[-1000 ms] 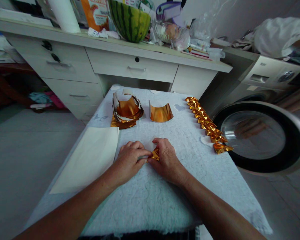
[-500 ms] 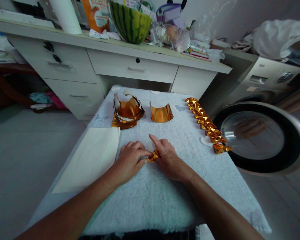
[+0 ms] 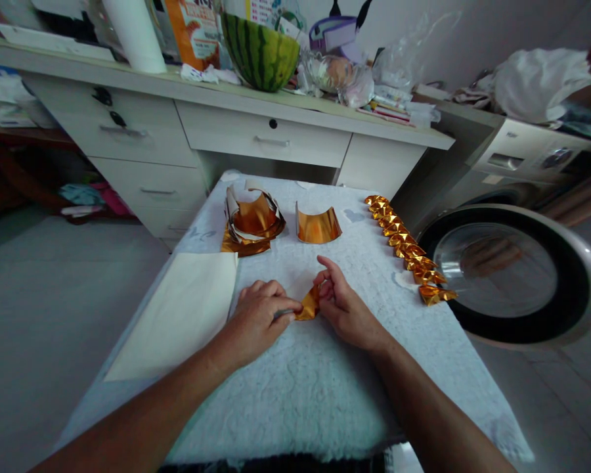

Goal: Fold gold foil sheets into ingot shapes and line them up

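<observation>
A partly folded piece of gold foil paper [image 3: 307, 307] lies on the cloth-covered table between my hands. My left hand [image 3: 262, 314] is closed on its left end, thumb and forefinger pressing it down. At the paper's right edge, the curled fingers of my right hand [image 3: 342, 305] pinch it, while one finger points up. Beyond my hands stands a single curved gold foil sheet [image 3: 319, 226]. To its left is a curled stack of gold foil sheets [image 3: 254, 220]. A row of folded gold foil pieces [image 3: 404, 248] runs along the table's right side.
A pale paper sheet [image 3: 177, 315] lies on the left of the table [image 3: 295, 394]. Behind are a drawer desk [image 3: 266, 141], a cut watermelon [image 3: 261, 52] and a white roll [image 3: 135, 39]. The open round washing machine door [image 3: 512, 272] is close to the table's right edge.
My right hand has shifted slightly right, its thumb coming off the top of the gold foil paper, so more of the paper shows. My left hand stays nearly in place.
</observation>
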{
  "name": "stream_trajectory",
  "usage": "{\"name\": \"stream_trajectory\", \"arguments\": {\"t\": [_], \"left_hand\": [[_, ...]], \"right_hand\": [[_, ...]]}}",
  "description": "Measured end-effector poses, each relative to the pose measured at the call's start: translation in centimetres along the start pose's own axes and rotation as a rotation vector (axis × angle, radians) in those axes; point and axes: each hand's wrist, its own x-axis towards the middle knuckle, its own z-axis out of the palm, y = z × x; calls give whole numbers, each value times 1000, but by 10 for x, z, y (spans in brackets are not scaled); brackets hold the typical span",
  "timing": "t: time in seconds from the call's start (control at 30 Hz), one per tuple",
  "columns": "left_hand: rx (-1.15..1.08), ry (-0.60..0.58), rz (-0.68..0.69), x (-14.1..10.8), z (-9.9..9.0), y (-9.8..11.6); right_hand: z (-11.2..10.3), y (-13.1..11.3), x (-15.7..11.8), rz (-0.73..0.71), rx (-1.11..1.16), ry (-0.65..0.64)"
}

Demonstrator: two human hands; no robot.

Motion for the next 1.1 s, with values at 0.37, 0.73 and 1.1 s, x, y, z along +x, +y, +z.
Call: {"name": "stream_trajectory", "arguments": {"t": [0.37, 0.73, 1.1], "left_hand": [[28, 96, 35, 6, 6, 6], [86, 227, -50, 3, 14, 4], [-150, 242, -81, 2, 9, 6]], "right_hand": [[3, 2, 14, 231, -651, 172], [5, -4, 16, 187, -365, 192], [3, -4, 15, 283, 460, 123]]}}
